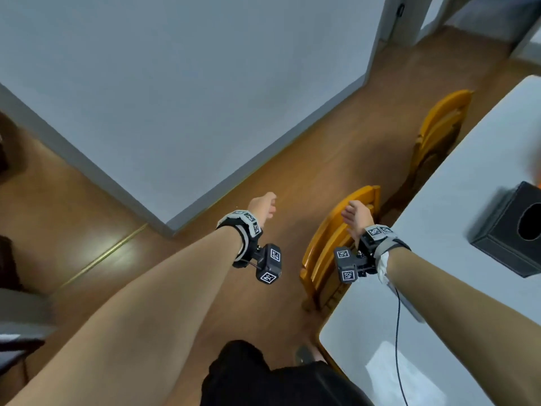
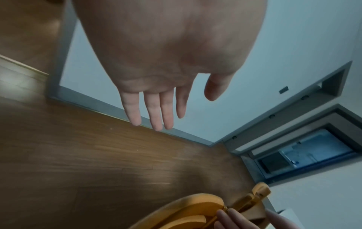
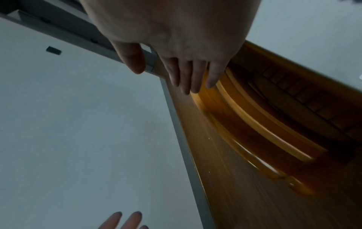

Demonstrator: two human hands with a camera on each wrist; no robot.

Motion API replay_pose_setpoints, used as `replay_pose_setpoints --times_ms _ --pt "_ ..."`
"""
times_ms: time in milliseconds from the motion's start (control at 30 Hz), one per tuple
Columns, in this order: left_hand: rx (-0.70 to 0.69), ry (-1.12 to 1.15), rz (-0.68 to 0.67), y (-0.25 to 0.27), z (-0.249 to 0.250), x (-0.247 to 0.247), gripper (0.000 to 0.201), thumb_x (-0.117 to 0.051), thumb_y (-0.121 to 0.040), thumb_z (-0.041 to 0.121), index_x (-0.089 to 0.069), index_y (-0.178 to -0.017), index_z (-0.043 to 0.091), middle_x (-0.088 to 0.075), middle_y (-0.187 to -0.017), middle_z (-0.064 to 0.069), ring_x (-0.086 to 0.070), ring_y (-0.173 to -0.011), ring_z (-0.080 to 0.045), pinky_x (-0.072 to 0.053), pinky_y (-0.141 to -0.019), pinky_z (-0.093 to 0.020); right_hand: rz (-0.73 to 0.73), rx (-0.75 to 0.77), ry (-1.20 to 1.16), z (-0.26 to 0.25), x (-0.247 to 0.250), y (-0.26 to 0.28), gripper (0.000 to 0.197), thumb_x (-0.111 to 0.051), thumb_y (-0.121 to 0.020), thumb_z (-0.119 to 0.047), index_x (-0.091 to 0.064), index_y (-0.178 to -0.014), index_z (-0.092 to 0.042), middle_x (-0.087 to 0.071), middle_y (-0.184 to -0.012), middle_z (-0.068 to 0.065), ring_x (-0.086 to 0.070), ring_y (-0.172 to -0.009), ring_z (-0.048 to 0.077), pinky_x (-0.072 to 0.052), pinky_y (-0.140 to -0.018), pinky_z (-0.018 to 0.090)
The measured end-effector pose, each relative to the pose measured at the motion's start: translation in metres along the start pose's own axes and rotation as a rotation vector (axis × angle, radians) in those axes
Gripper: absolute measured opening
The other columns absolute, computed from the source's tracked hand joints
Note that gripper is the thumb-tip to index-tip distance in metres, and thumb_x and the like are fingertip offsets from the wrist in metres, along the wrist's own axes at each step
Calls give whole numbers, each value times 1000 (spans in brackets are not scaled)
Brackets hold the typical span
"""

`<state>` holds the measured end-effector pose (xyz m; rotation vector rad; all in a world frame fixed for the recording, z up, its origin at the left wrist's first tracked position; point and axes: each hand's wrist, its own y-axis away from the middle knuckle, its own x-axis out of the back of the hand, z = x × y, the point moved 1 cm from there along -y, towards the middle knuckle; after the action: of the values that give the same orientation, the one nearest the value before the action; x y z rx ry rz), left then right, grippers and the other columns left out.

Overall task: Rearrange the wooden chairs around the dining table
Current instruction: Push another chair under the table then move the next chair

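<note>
Two orange wooden chairs stand tucked against the left side of the white dining table (image 1: pixel 445 200). The near chair (image 1: pixel 322 238) is just ahead of me and the far chair (image 1: pixel 442 112) stands further along. My right hand (image 1: pixel 355 213) hovers over the near chair's curved top rail (image 3: pixel 254 124) with straight fingers (image 3: pixel 194 77); whether it touches the rail I cannot tell. My left hand (image 1: pixel 265 205) hangs over bare floor to the left of that chair, its fingers (image 2: pixel 156 111) straight and empty. The chair's top rail (image 2: pixel 195 206) shows at the bottom of the left wrist view.
A wall corner (image 1: pixel 175 112) juts out on the left, leaving a strip of wooden floor (image 1: pixel 292 171) between it and the chairs. A black tissue box (image 1: pixel 509 232) and a cable (image 1: pixel 397 332) lie on the table. A doorway (image 1: pixel 409 22) opens at the far end.
</note>
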<state>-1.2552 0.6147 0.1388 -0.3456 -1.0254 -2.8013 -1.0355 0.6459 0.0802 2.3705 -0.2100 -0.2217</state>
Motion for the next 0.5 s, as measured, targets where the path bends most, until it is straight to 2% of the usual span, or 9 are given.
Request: replay_pose_setpoints --times_ms 100,167,233,300,333,433,467,500 --pt "4 -61 -100 -56 30 -3 43 -41 -100 32 -54 -132 6 -58 -133 -13 -55 -118 -27 -38 -97 -38 83 -6 -61 -11 -11 -30 53 -42 -101 -31 -41 -146 -4 -45 -149 13 -40 -139 27 -24 -115 41" --pt "0 -127 -176 -90 47 -8 43 -42 -100 31 -55 -132 6 -59 -131 -13 -56 -109 -25 -39 -92 -36 138 -18 -83 -13 -16 -47 53 -41 -101 -32 -41 -146 -5 -45 -148 13 -40 -138 28 -24 -114 43" --pt "-34 -185 -229 -124 62 -15 40 -43 -100 30 -57 -128 5 -61 -121 -11 -55 -96 -21 -42 -78 -28 220 -9 -161 -14 -20 -58 52 -41 -101 -33 -43 -145 -6 -46 -147 12 -41 -137 28 -25 -113 44" --pt "-62 -255 -293 -154 77 -22 35 -44 -99 28 -59 -123 7 -59 -110 -8 -56 -81 -16 -39 -61 -23 323 -11 -218 -12 -23 -64 51 -42 -100 -34 -45 -144 -7 -48 -146 11 -42 -136 28 -25 -113 44" --pt "-61 -291 -344 -165 84 -24 37 -44 -99 28 -58 -125 7 -58 -108 -7 -56 -81 -16 -39 -62 -23 376 -32 -243 -10 -26 -64 52 -43 -100 -35 -45 -143 -7 -49 -145 11 -43 -136 27 -25 -114 45" --pt "-66 -388 -509 -188 102 -34 41 -43 -99 31 -57 -128 5 -59 -112 -8 -55 -94 -20 -41 -78 -28 501 -52 -342 -5 -35 -51 52 -43 -100 -35 -44 -144 -7 -47 -147 11 -41 -137 28 -24 -116 45" --pt "-90 -404 -544 -192 112 -39 36 -44 -99 30 -58 -123 7 -59 -112 -10 -56 -90 -19 -44 -74 -26 541 -35 -379 -6 -37 -49 52 -42 -100 -34 -44 -144 -7 -46 -147 12 -40 -138 28 -24 -116 45" --pt "-118 -408 -561 -196 122 -45 30 -45 -98 28 -58 -116 9 -59 -110 -10 -55 -83 -16 -45 -64 -20 576 -22 -404 -7 -38 -49 52 -42 -100 -33 -43 -144 -6 -47 -147 12 -40 -138 28 -24 -117 45"
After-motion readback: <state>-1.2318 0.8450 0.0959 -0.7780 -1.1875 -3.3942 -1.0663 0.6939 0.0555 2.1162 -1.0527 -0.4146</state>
